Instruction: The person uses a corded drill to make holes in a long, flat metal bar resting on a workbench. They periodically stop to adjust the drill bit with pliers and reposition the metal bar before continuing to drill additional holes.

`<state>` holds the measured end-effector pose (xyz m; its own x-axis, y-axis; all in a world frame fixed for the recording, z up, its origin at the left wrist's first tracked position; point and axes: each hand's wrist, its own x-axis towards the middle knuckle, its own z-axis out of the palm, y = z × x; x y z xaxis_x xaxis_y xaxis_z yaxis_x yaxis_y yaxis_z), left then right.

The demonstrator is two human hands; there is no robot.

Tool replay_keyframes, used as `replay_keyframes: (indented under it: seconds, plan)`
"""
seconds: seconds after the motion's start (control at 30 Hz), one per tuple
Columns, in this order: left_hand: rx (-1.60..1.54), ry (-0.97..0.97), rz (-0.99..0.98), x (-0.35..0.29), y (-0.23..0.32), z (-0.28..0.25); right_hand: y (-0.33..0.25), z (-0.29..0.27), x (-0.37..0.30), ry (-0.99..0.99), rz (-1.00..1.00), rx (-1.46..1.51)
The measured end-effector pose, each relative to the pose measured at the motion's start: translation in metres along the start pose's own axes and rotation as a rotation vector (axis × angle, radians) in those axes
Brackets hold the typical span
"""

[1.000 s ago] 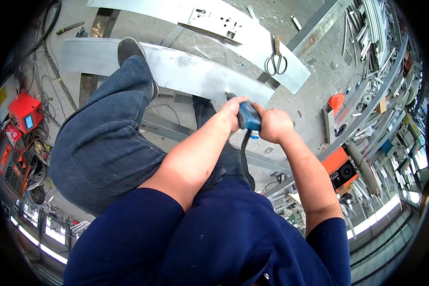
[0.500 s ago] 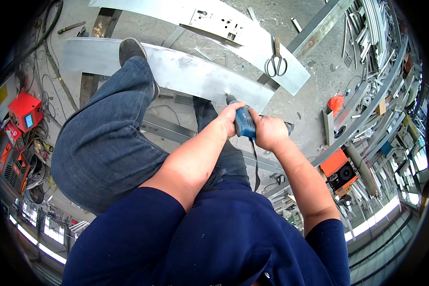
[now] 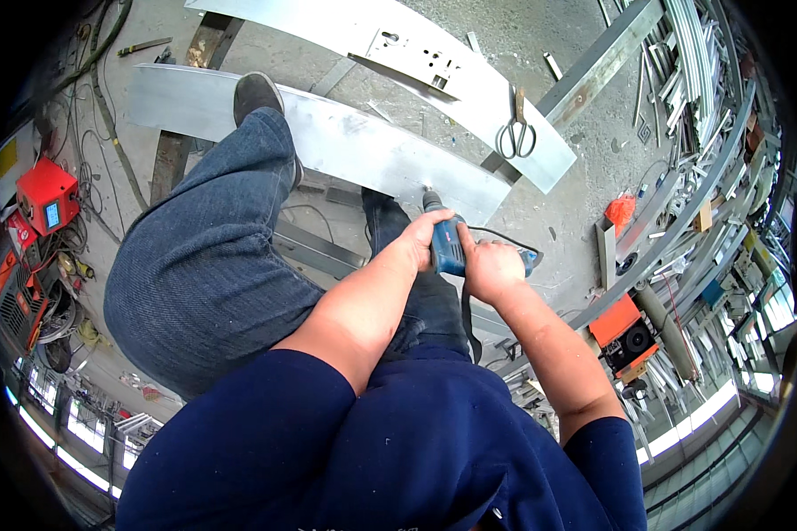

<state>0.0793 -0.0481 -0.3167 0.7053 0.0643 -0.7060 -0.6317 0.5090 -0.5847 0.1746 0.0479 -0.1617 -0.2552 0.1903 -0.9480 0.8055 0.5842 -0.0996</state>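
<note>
Bearing straight down on the blue drill (image 3: 447,241) — left hand (image 3: 413,245) and right hand (image 3: 490,270) both wrapped tight — bit square to the metal strip (image 3: 345,146), shoe (image 3: 255,94) pinning it.

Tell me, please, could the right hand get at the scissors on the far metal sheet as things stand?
Probably not at once: the right hand grips the blue drill with the left hand, and the scissors lie well beyond, nothing between.

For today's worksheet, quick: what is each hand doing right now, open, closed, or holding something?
Left hand: closed around the blue power drill, at its front.
Right hand: closed on the same drill, at its rear grip.
</note>
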Motion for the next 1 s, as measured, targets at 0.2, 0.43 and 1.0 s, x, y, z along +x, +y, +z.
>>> replay_keyframes:
  seconds: [0.2, 0.43, 1.0]
  plan:
    - [-0.007, -0.017, -0.007, 0.004, 0.0, -0.007, -0.003, 0.0, -0.002, 0.006, 0.005, -0.033]
    - [-0.001, -0.045, 0.017, -0.011, -0.003, -0.003, -0.008, 0.008, -0.001, 0.03, -0.007, -0.073]
    - [-0.061, 0.068, 0.032, -0.004, 0.008, 0.028, 0.012, -0.031, 0.008, -0.067, 0.011, -0.055]
